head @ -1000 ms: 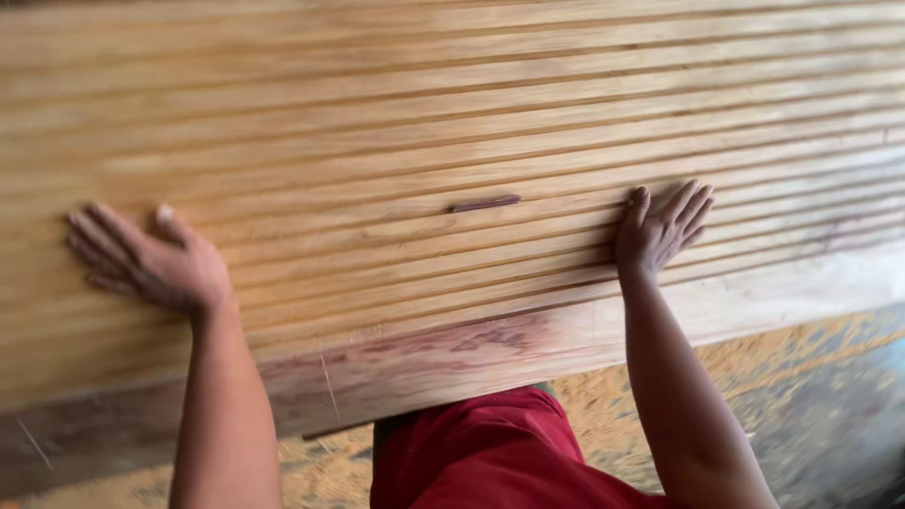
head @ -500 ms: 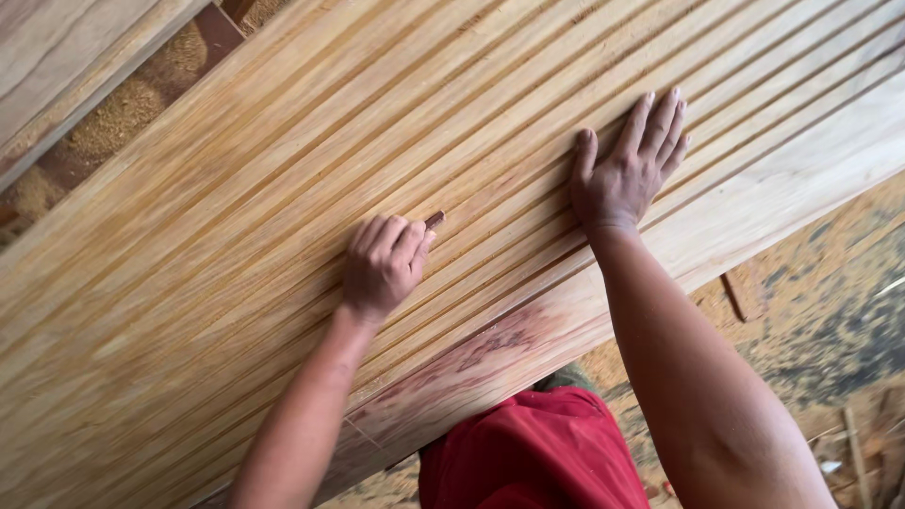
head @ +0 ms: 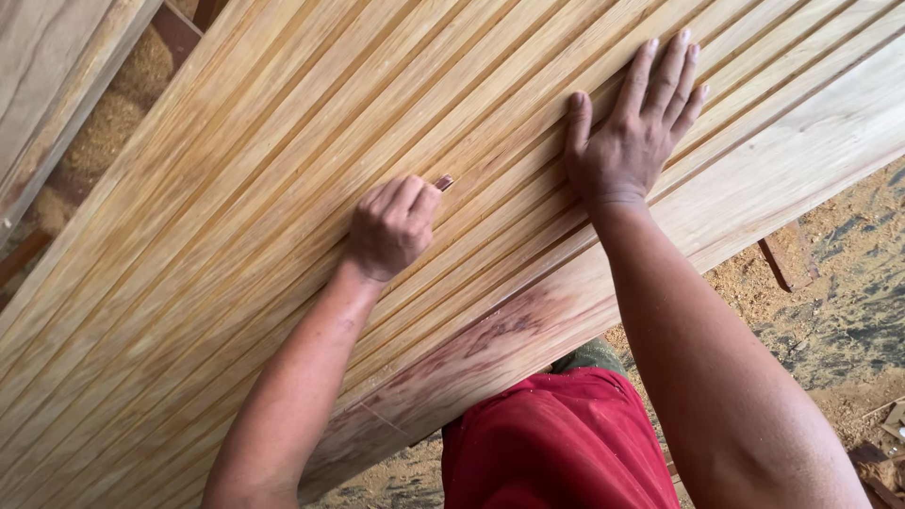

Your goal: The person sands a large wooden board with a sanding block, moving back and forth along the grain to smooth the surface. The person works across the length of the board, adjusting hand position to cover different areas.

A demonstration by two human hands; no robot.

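A small dark wooden piece (head: 443,182) — pencil-like, though too little of it shows to be sure — is pinched in the left hand (head: 391,226), whose grip is clenched around it; only the reddish tip is seen past the fingertips, touching the grooved wooden panel (head: 236,236). The piece is pointed up and to the right, roughly along the panel's long ridges, which run diagonally from lower left to upper right. The right hand (head: 630,141) is laid flat on the same panel, its grip released, fingers spread and pressed on the ridges, just beside and up-right of the tip. Of the two hands, the left is the nearer to the piece, being closed on it. Below the panel's plain edge board (head: 528,330), red clothing (head: 556,443) and a sawdust-strewn floor (head: 830,283) are seen.
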